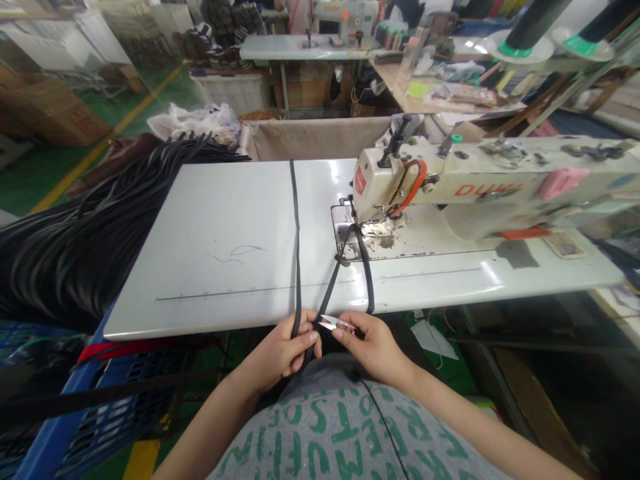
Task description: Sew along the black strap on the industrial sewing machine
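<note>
At the front edge of the white sewing table, my left hand [295, 343] is closed around narrow black straps. One black strap [298, 253] runs from it straight across the table to the far edge. A second black strap [330, 288] leads from my left hand up to the needle area of the sewing machine [383, 187], and another length [369, 277] hangs from there over the front edge. My right hand [367, 340] pinches a small pair of thread snips [336, 324]. The pointed white blades sit beside the strap, close to my left fingers; whether they touch it I cannot tell.
A large bundle of black straps [45, 233] lies at the left, above a blue plastic basket [100, 413]. Loose thread [245, 251] rests on the white table [225, 200]. Behind stands a fabric-lined bin [320, 139], with another sewing machine [345, 20] farther back.
</note>
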`<state>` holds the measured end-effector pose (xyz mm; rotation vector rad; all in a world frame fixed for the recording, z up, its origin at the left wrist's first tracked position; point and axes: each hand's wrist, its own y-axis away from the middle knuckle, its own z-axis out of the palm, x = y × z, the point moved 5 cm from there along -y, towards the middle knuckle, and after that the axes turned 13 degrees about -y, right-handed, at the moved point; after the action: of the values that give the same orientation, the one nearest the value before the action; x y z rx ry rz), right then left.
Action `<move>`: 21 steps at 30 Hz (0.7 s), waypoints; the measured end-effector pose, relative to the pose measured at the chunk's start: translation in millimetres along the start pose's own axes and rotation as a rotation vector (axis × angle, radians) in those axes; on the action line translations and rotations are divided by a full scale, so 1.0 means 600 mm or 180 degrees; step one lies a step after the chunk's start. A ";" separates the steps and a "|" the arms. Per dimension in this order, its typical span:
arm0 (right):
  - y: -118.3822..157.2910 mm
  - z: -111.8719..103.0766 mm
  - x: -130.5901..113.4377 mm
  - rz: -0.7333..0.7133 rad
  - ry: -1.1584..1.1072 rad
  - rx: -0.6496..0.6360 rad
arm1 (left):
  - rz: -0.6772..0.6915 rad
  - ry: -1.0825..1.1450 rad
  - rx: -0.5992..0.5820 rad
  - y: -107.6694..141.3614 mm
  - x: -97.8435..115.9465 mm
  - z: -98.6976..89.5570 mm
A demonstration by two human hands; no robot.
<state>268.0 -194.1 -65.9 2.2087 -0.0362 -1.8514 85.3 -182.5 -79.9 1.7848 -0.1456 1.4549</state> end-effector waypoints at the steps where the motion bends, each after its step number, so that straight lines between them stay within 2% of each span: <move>1: -0.001 0.002 0.005 0.0081 -0.0279 -0.0024 | 0.0030 -0.0032 -0.0006 0.000 0.001 0.000; 4: -0.002 0.004 0.012 0.0115 -0.0785 -0.0044 | 0.0119 -0.0082 -0.0044 0.000 0.005 0.001; 6: 0.001 0.001 0.009 -0.0024 -0.0738 -0.0023 | 0.0152 -0.0048 -0.0044 0.001 0.007 0.001; 14: 0.020 -0.018 -0.049 -0.1611 0.0954 0.0143 | 0.0180 0.0066 -0.0108 0.000 0.016 0.002; 17: 0.019 -0.015 -0.053 -0.1655 0.1430 0.0199 | 0.0183 0.0095 -0.0117 -0.001 0.015 0.003; 21: 0.019 -0.012 -0.046 -0.1441 0.1604 0.0119 | -0.0014 0.0140 -0.0068 0.002 0.002 0.004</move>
<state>271.4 -198.6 -35.7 2.8164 0.5682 -1.4140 86.9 -184.0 -78.3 1.7335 -0.1339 1.4832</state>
